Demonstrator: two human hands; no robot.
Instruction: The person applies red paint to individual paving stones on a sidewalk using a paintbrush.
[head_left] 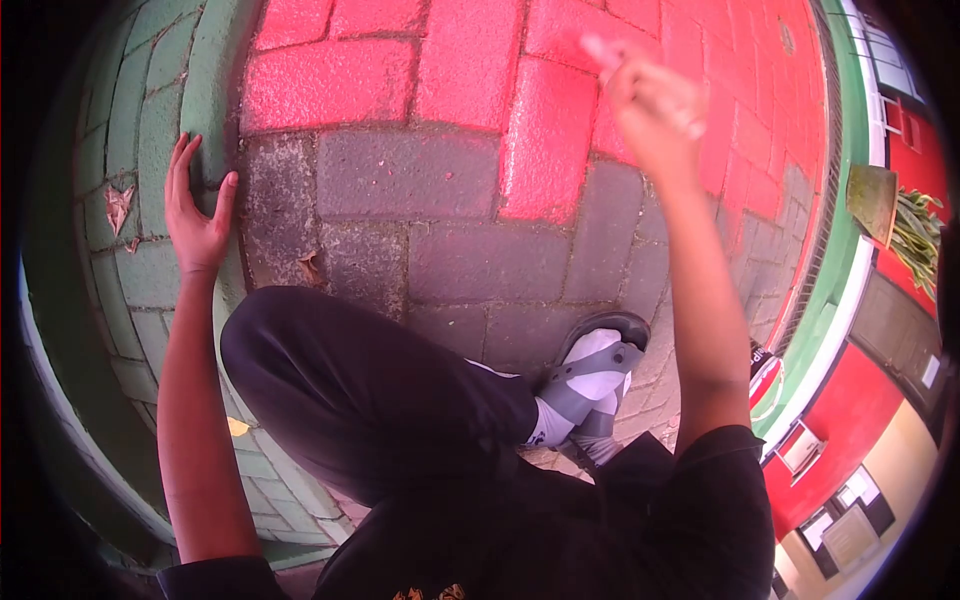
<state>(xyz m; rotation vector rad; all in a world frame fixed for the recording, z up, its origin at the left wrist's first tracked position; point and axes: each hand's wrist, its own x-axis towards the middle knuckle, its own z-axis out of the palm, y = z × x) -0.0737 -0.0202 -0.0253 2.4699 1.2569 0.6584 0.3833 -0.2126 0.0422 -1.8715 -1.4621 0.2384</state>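
Note:
My left hand [197, 215] rests on the green painted kerb [215, 95], its fingers stretched out and thumb apart, holding nothing. Blurred by motion, my right hand [655, 105] is closed above the red part of the paving. A short pale pink thing, which looks like a paintbrush [596, 48], sticks out of it toward the upper left; its exact shape is smeared. Under that hand, the red pavers [465, 65] look bright and glossy. Nearer to me lie bare grey pavers [408, 175], and one red paver [550, 140] reaches down between them.
My bent knee [300, 350] and shoe [620, 325] stand on the grey paving. A dry leaf [118, 208] lies on green bricks at left. To the right are a drain grating [815, 240], a potted plant [912, 235] and a red wall [850, 420].

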